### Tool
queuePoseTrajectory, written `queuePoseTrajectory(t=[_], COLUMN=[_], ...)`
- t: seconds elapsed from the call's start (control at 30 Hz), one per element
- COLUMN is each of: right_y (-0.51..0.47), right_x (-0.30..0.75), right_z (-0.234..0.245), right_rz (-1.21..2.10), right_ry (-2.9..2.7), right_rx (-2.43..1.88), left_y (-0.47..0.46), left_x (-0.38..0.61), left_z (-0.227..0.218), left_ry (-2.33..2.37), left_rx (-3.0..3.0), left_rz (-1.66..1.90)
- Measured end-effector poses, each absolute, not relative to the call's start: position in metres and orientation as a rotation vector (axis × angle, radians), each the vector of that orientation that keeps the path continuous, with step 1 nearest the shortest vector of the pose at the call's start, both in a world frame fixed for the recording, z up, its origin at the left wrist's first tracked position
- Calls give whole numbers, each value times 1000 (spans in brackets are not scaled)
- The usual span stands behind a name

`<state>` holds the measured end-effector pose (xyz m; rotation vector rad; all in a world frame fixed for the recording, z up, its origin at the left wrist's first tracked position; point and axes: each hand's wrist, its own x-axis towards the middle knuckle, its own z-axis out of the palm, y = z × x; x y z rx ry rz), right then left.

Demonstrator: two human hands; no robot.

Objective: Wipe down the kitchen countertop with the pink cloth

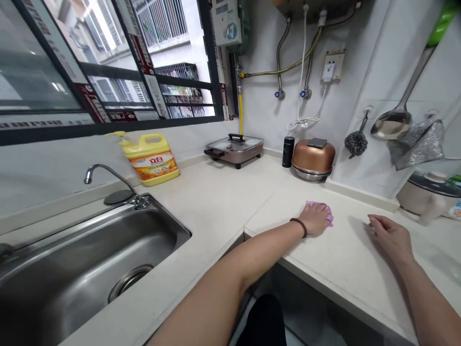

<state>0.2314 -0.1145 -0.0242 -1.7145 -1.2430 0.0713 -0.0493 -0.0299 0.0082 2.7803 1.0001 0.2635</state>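
Lilac cloth (330, 219) lay mostly hidden under left hand (314, 219). Sink (154, 228), left of grip, was cut off. Green ladle handle (441, 25), up right of grip, was blurred.

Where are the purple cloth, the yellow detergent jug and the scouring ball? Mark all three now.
Purple cloth (329, 218): head view, its exposed right edge.
Yellow detergent jug (154, 161): head view, its front label.
Scouring ball (356, 144): head view, middle of its dark wiry mass.
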Motion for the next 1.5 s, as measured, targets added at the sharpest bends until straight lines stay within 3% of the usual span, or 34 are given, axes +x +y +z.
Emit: queuePoseTrajectory(t=[0.23, 0.47, 0.67, 0.8, 1.13, 1.3, 1.5], right_y=[-130, -126, -121, -113, -117, -122, -121], right_x=[242, 250, 239, 232, 232, 243, 251], right_z=[-16, -18, -17, -14, -19, -22, -26], right_rz=[171, 198, 147, 166, 144, 172, 183], right_ry=[-1165, -1161, -1168, -1121, -1148, -1150, -1136], right_rx=[-1776, -1760, -1694, -1712, -1726, -1761, -1790], left_y=[19, 60, 28, -18, -157, -171, -124], left_x=[-30, -146, -206, -188, -25, -4, -79], left_z=[10, 23, 25, 24, 12, 6, 16], left_ry=[1131, 1497, 1584, 1445, 451, 379, 629], left_rx=[2734, 2587, 2576, 2650, 2943, 2966, 2888], left_rz=[325, 282, 189, 124, 94, 90, 147])
